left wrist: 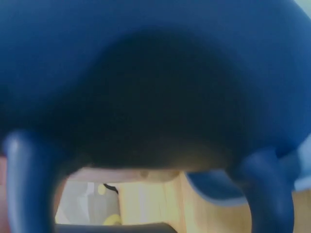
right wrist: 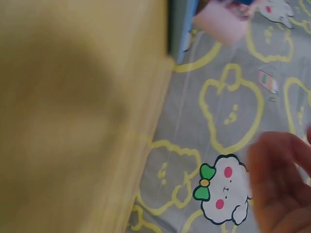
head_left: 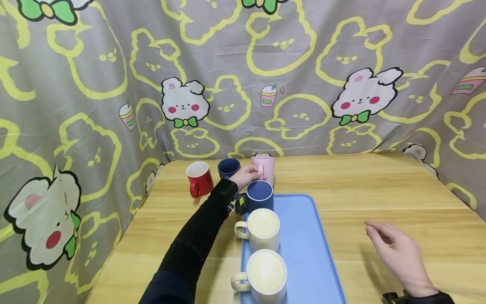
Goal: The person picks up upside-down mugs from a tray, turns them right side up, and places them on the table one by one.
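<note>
My left hand (head_left: 247, 175) reaches to the far end of the tray and pinches the handle of a pink mug (head_left: 267, 168), which stands upright. Whether its base touches the table is hidden by a blue mug (head_left: 260, 198) in front. A big, blurred blue mug surface (left wrist: 160, 97) fills most of the left wrist view. Over the table at the right, my right hand (head_left: 398, 253) hovers with loosely bent fingers and nothing in them. The right wrist view catches part of this hand (right wrist: 282, 179) and the pink mug (right wrist: 221, 22).
A light blue tray (head_left: 300, 245) carries the blue mug and two cream mugs (head_left: 263, 230) in a row along its left side, handles leftward. Left of the pink mug stand a red mug (head_left: 201, 181) and a dark blue mug (head_left: 228, 168). A patterned curtain (head_left: 235, 84) hangs behind the wooden table (head_left: 364, 181).
</note>
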A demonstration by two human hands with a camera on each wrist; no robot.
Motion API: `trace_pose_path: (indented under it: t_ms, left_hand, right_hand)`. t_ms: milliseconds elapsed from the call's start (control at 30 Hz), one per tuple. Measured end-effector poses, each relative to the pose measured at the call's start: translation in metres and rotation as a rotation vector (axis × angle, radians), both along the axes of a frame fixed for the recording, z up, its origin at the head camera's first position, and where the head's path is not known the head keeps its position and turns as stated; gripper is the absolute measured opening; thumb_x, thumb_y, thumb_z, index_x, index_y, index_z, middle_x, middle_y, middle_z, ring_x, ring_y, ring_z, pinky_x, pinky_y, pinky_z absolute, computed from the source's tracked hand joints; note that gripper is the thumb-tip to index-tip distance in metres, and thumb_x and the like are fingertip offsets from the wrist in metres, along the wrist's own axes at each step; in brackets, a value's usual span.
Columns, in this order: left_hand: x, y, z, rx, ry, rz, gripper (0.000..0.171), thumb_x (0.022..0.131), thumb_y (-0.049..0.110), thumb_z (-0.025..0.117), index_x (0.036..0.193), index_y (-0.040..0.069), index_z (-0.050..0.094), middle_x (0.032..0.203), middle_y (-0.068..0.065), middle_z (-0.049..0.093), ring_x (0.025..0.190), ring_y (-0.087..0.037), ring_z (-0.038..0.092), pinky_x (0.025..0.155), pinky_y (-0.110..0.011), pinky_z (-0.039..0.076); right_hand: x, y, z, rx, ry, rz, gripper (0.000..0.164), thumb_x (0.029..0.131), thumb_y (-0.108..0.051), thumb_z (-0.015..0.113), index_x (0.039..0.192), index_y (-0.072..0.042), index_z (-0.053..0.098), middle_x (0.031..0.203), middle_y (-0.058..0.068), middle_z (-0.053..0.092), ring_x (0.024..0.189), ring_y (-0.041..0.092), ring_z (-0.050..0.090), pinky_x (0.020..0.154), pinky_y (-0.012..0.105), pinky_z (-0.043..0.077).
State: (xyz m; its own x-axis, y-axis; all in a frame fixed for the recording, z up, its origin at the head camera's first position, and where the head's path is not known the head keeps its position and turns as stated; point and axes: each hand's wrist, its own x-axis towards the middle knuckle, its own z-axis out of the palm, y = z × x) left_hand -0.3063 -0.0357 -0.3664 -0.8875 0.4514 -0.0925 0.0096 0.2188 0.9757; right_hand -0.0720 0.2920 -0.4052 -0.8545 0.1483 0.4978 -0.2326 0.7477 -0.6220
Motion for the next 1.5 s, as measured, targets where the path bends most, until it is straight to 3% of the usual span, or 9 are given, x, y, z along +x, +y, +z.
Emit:
trace_pose_path:
  t_ms: [100, 200, 467, 600, 733, 833, 1167, 1400, 1500]
  left_hand:
    - [0.005, -0.001, 0.006, -0.027, 0.001, -0.009, 0.010, 0.096, -0.004, 0.051, 0.097, -0.011, 0.059, 0.105, -0.024, 0.068, 0.095, -0.016, 0.061, 0.084, -0.022, 0.046]
    - [0.007, 0.000, 0.010, -0.067, 0.004, -0.021, 0.011, 0.097, -0.003, 0.051, 0.099, -0.012, 0.057, 0.113, -0.027, 0.065, 0.101, -0.019, 0.060, 0.084, -0.020, 0.043]
    - [-0.018, 0.000, -0.010, -0.185, 0.051, -0.067, 0.016, 0.097, 0.003, 0.053, 0.102, -0.011, 0.059, 0.114, -0.022, 0.066, 0.111, -0.026, 0.059, 0.092, -0.030, 0.046]
    - [-0.067, -0.004, -0.056, -0.219, 0.159, -0.138, 0.013, 0.094, 0.012, 0.060, 0.091, 0.000, 0.064, 0.097, -0.009, 0.071, 0.093, -0.016, 0.061, 0.079, -0.025, 0.047]
    - [-0.108, -0.003, -0.092, -0.348, 0.280, -0.163, 0.016, 0.092, 0.018, 0.059, 0.085, 0.006, 0.067, 0.086, -0.004, 0.066, 0.080, -0.015, 0.057, 0.070, -0.025, 0.044]
    - [-0.107, 0.001, -0.088, -0.424, 0.265, -0.152, 0.016, 0.094, 0.018, 0.057, 0.089, 0.005, 0.064, 0.089, -0.006, 0.065, 0.083, -0.018, 0.057, 0.075, -0.029, 0.046]
    - [-0.107, 0.009, -0.093, -0.343, 0.226, -0.090, 0.009, 0.092, 0.009, 0.059, 0.085, 0.004, 0.056, 0.089, -0.008, 0.066, 0.081, -0.018, 0.058, 0.068, -0.029, 0.047]
    - [-0.085, 0.010, -0.065, -0.350, 0.114, -0.102, 0.020, 0.087, 0.017, 0.071, 0.077, 0.002, 0.061, 0.074, -0.008, 0.060, 0.069, -0.019, 0.056, 0.064, -0.030, 0.047]
    - [-0.094, 0.011, -0.075, -0.403, 0.156, -0.121, 0.029, 0.087, 0.024, 0.071, 0.066, 0.008, 0.059, 0.065, -0.004, 0.056, 0.060, -0.016, 0.053, 0.056, -0.026, 0.043]
  right_hand:
    - [-0.003, 0.004, -0.009, 0.172, -0.132, 0.061, 0.024, 0.093, -0.012, 0.064, 0.110, 0.005, 0.068, 0.106, 0.022, 0.066, 0.098, 0.026, 0.065, 0.082, 0.038, 0.050]
    - [-0.007, 0.004, -0.015, 0.303, -0.255, 0.146, 0.033, 0.094, -0.016, 0.063, 0.117, 0.008, 0.063, 0.124, 0.035, 0.053, 0.112, 0.056, 0.049, 0.087, 0.066, 0.039]
    - [-0.013, -0.003, -0.024, 0.466, -0.357, 0.224, 0.053, 0.095, -0.026, 0.063, 0.133, 0.010, 0.051, 0.139, 0.043, 0.030, 0.124, 0.064, 0.028, 0.096, 0.073, 0.025]
    - [-0.012, -0.004, -0.025, 0.458, -0.396, 0.217, 0.059, 0.097, -0.032, 0.059, 0.139, 0.007, 0.045, 0.143, 0.043, 0.024, 0.128, 0.064, 0.021, 0.095, 0.077, 0.019]
    - [-0.012, -0.005, -0.025, 0.437, -0.410, 0.216, 0.060, 0.098, -0.034, 0.057, 0.141, 0.006, 0.043, 0.145, 0.042, 0.021, 0.129, 0.064, 0.018, 0.095, 0.078, 0.016]
    - [-0.012, -0.006, -0.025, 0.425, -0.416, 0.219, 0.061, 0.098, -0.034, 0.056, 0.141, 0.006, 0.042, 0.145, 0.043, 0.020, 0.130, 0.064, 0.017, 0.095, 0.078, 0.015]
    - [-0.012, -0.007, -0.022, 0.383, -0.435, 0.236, 0.062, 0.099, -0.034, 0.056, 0.143, 0.007, 0.039, 0.145, 0.044, 0.017, 0.131, 0.063, 0.013, 0.097, 0.078, 0.011]
    - [-0.011, -0.008, -0.021, 0.367, -0.436, 0.247, 0.063, 0.098, -0.034, 0.056, 0.142, 0.008, 0.039, 0.145, 0.045, 0.016, 0.131, 0.063, 0.012, 0.098, 0.077, 0.010]
    - [-0.011, -0.008, -0.021, 0.357, -0.441, 0.247, 0.063, 0.099, -0.034, 0.056, 0.142, 0.008, 0.039, 0.145, 0.045, 0.015, 0.132, 0.063, 0.011, 0.099, 0.077, 0.009]
